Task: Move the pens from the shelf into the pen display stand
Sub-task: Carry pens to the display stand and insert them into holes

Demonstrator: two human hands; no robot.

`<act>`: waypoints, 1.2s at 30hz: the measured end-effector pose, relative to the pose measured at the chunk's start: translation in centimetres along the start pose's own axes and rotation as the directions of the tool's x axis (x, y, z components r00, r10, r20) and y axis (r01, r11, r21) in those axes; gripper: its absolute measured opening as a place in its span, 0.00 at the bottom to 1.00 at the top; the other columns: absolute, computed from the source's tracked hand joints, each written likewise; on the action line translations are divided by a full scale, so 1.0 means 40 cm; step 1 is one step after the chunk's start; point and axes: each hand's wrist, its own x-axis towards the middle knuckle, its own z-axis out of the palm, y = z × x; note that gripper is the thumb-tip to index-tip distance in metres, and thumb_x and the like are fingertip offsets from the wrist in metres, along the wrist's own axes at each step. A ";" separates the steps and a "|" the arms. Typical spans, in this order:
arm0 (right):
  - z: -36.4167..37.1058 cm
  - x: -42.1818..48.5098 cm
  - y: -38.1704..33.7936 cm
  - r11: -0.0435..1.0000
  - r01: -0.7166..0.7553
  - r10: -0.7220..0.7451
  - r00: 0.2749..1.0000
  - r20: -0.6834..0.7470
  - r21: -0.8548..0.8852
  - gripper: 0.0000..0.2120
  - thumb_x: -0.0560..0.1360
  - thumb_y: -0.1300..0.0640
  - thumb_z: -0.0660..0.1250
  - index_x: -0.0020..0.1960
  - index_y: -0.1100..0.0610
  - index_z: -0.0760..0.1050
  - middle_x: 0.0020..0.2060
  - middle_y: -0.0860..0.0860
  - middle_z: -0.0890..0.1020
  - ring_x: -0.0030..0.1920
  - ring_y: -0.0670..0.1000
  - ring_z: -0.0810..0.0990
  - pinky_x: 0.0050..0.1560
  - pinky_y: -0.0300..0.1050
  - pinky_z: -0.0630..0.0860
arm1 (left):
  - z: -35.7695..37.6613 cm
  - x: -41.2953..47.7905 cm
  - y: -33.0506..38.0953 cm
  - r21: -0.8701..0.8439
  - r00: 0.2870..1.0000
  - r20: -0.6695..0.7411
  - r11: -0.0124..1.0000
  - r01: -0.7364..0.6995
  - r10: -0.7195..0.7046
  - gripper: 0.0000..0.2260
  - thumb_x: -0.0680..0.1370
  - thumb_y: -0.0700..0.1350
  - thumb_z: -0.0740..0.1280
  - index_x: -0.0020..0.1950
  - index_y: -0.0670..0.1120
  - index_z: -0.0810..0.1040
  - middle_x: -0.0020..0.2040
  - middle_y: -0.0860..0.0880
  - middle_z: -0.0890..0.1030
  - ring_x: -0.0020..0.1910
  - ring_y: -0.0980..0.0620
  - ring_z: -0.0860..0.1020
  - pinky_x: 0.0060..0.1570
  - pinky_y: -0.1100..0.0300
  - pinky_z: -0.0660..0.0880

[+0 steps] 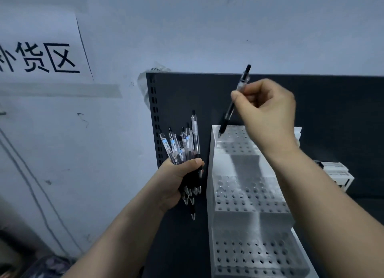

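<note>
My right hand (268, 113) pinches one pen (234, 103), tip at a back-row hole of the stand (245, 194). My left hand (178, 180) grips the spare pens (182, 147). Best practice: bring the pen upright, seat the tip, then release.

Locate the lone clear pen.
Head view, right of centre: the clear black-gripped pen is pinched by the right hand, tip at the top tier of the white perforated display stand.
</note>
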 end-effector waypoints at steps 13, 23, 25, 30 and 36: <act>-0.012 -0.170 0.104 0.965 -0.237 0.250 0.960 0.128 -0.114 0.06 0.73 0.57 0.71 0.39 0.54 0.77 0.32 0.46 0.80 0.32 0.41 0.76 0.36 0.35 0.74 | 0.002 -0.043 -0.055 0.000 1.000 -0.006 1.000 0.029 -0.029 0.01 0.74 0.35 0.67 0.43 0.40 0.78 0.32 0.48 0.80 0.30 0.53 0.78 0.30 0.61 0.77; 0.022 -0.216 0.141 0.942 -0.152 0.214 0.958 0.188 -0.299 0.07 0.73 0.58 0.68 0.37 0.57 0.74 0.29 0.48 0.78 0.33 0.49 0.76 0.38 0.50 0.76 | -0.019 -0.059 -0.062 -0.024 0.999 -0.027 0.999 0.039 -0.039 0.02 0.74 0.34 0.67 0.42 0.40 0.79 0.32 0.48 0.81 0.30 0.54 0.79 0.32 0.63 0.78; 0.027 -0.241 0.154 0.922 -0.181 0.261 0.944 0.202 -0.342 0.07 0.73 0.58 0.68 0.37 0.56 0.73 0.28 0.47 0.77 0.32 0.48 0.74 0.37 0.47 0.75 | -0.026 -0.061 -0.067 -0.027 0.999 -0.024 0.999 0.047 -0.047 0.02 0.74 0.34 0.67 0.42 0.39 0.79 0.32 0.48 0.81 0.30 0.54 0.79 0.31 0.63 0.78; 0.009 -0.233 0.131 0.882 -0.202 0.315 0.925 0.213 -0.427 0.06 0.73 0.53 0.70 0.42 0.54 0.76 0.32 0.45 0.78 0.37 0.46 0.77 0.40 0.43 0.74 | -0.036 -0.070 -0.078 -0.018 0.997 0.021 0.997 0.073 -0.072 0.01 0.73 0.35 0.68 0.43 0.39 0.79 0.34 0.47 0.82 0.31 0.52 0.79 0.32 0.63 0.77; -0.002 -0.270 0.042 0.906 -0.420 0.417 0.856 0.305 -0.060 0.01 0.74 0.54 0.71 0.45 0.51 0.80 0.34 0.46 0.81 0.34 0.43 0.78 0.39 0.38 0.75 | -0.049 -0.085 -0.081 0.013 0.961 0.255 0.994 0.104 -0.104 0.07 0.70 0.37 0.72 0.46 0.39 0.78 0.37 0.46 0.81 0.33 0.52 0.79 0.33 0.60 0.77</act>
